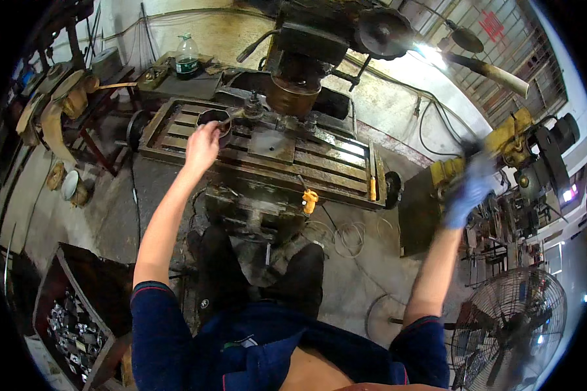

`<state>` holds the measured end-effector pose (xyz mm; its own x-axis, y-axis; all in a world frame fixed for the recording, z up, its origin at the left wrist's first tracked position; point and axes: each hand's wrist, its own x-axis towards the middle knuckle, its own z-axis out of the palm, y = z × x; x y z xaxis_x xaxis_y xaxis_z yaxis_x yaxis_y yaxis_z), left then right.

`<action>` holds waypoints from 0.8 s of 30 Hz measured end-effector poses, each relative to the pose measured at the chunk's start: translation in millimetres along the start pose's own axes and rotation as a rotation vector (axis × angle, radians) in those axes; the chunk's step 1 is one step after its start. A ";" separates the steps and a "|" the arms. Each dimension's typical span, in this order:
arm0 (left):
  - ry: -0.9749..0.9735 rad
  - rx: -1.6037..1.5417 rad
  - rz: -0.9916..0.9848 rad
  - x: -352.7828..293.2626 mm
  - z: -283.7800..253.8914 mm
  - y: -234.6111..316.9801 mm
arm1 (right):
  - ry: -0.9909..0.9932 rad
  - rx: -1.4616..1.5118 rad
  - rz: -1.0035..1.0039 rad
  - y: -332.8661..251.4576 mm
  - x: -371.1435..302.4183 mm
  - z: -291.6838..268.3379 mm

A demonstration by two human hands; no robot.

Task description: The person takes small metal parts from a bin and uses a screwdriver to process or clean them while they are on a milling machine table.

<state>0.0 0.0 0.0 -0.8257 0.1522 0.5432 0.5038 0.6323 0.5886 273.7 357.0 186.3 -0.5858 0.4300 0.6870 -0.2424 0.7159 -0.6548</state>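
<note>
Our left hand (204, 141) holds a brush-like tool (226, 121) pointing right across the round container (225, 139); whether our blurred right hand (469, 190) grips, we cannot tell.

**A:** ok so what are the arms up to?

**B:** left arm (169, 215) reaches forward and a bit inward, bare from above the elbow, pretty much straight. left hand (205, 144) is ungloved, knuckles up, fingers curled in a grip.

**A:** and the other one?

**B:** right arm (436, 274) is way out to the side, elbow slightly bent, forearm angled up and outward. right hand (468, 195) has a blue glove on but it's super blurry, so no clue what the fingers are doing.

**A:** so hands well apart?

**B:** yep, wide spread. knees (308, 257) apart too.
</note>
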 end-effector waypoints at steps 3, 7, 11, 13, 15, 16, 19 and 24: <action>0.033 0.119 -0.069 16.2 -21.3 -29.1 | -0.197 -0.119 0.153 65.0 -60.1 40.6; 0.030 0.165 -0.090 13.6 7.1 -44.3 | -0.262 0.312 0.637 171.4 -160.7 86.5; -0.130 0.247 -0.119 1.2 0.8 -46.9 | -0.441 0.157 0.823 189.9 -190.9 119.9; -0.131 0.251 -0.088 -5.1 -3.7 -42.7 | -0.562 0.139 0.941 213.3 -199.6 136.9; -0.147 0.249 -0.132 -9.8 -15.7 -34.2 | -0.574 0.262 0.985 230.8 -210.9 156.4; -0.161 0.239 -0.187 -8.1 -25.9 -24.2 | -0.575 0.297 0.958 238.1 -213.6 164.0; 0.015 0.232 -0.196 -24.8 -51.0 -30.4 | -0.523 0.475 0.901 247.9 -222.7 187.6; 0.030 -0.739 -0.613 -90.3 -57.2 -47.9 | -0.436 0.377 0.774 235.0 -228.2 200.5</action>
<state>65.0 -87.5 -43.0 -0.9971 -0.0721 0.0245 0.0278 -0.0451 0.9986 195.4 316.8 -187.6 -0.9050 0.4122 -0.1053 0.1439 0.0636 -0.9875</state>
